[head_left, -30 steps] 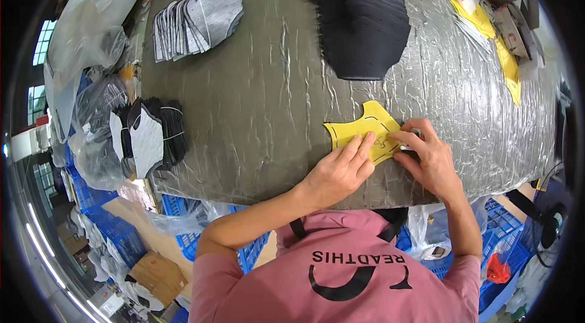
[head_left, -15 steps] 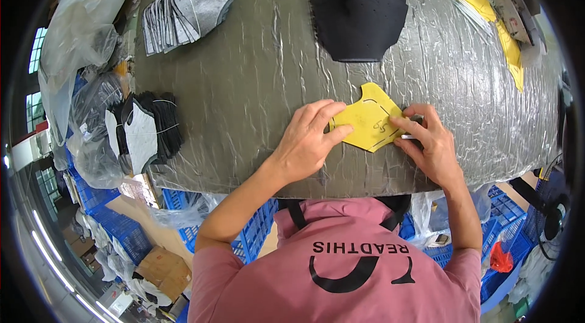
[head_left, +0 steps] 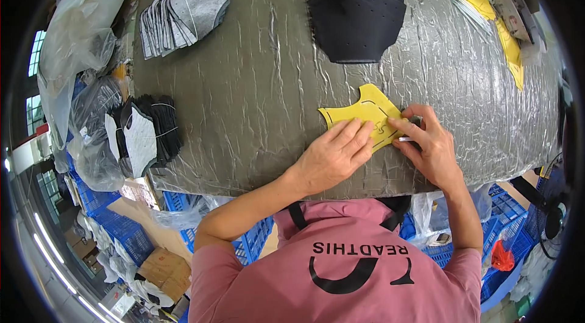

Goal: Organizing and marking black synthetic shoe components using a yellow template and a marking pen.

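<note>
A yellow pattern template with slots and a handwritten mark lies flat on the table in front of me. My left hand rests on its lower left part, fingers stretched out and pressing down. At the template's right edge, my right hand holds a slim pen with a pale tip; most of the pen is hidden by the fingers. The right fingertips also touch the template. Whether anything lies beneath the template cannot be seen.
The table has a wrinkled, shiny film cover. A fanned stack of black cut pieces lies beyond the template. Tied grey pieces and a black-and-white bundle are at left. Yellow templates lie far right; blue crates stand below.
My left hand has slid right from the template's left tip onto its lower middle, uncovering that tip. The right hand and the template have barely moved.
</note>
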`<state>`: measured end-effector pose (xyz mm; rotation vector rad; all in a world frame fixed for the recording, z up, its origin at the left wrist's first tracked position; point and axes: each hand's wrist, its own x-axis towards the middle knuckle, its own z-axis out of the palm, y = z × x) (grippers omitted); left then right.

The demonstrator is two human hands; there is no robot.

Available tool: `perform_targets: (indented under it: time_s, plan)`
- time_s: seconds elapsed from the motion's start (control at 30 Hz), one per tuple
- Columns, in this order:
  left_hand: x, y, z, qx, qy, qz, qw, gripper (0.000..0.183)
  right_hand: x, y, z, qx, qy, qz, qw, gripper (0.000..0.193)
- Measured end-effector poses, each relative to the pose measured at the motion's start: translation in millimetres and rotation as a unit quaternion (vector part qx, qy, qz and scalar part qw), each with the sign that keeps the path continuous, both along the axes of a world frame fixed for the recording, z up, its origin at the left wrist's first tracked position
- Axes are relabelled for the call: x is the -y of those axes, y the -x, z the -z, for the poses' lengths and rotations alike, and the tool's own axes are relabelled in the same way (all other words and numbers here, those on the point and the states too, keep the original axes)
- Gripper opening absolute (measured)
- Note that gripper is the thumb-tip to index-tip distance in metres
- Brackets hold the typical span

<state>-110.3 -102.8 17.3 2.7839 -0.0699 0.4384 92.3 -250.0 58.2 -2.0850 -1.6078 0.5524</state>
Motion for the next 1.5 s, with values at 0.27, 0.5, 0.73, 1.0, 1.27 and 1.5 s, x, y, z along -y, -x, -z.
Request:
perform_targets:
  time_s: [0.27, 0.5, 0.73, 1.0, 1.27, 1.5]
  plan:
    - [2.9, 0.4, 5.9, 0.000, -0.028, 0.009, 1.000, 0.030, 0.4, 5.9, 2.1, 0.011, -0.004, 0.007, 1.000, 0.046]
    - [4.3, -3.2, -2.0, 0.003, -0.043, -0.014, 0.999, 0.021, -1.4, 3.2, 0.6, 0.003, 0.001, 0.011, 1.000, 0.045]
    - [7.3, -6.6, -2.0, 0.026, -0.045, -0.032, 0.998, 0.013, -12.6, -33.0, -10.2, -0.082, -0.061, 0.061, 0.993, 0.020]
    - [13.1, -6.4, -1.2, 0.022, -0.089, -0.039, 0.995, 0.018, -57.6, -0.1, -26.1, -0.213, -0.150, -0.010, 0.965, 0.014]
    - [22.0, -2.8, 6.6, 0.033, -0.101, -0.041, 0.994, 0.026, -84.1, 19.2, -0.1, -0.105, -0.143, -0.188, 0.966, 0.009]
    - [20.0, -1.2, 9.6, 0.060, -0.076, -0.048, 0.994, 0.025, -100.2, 19.1, -5.5, -0.098, -0.124, -0.244, 0.957, 0.007]
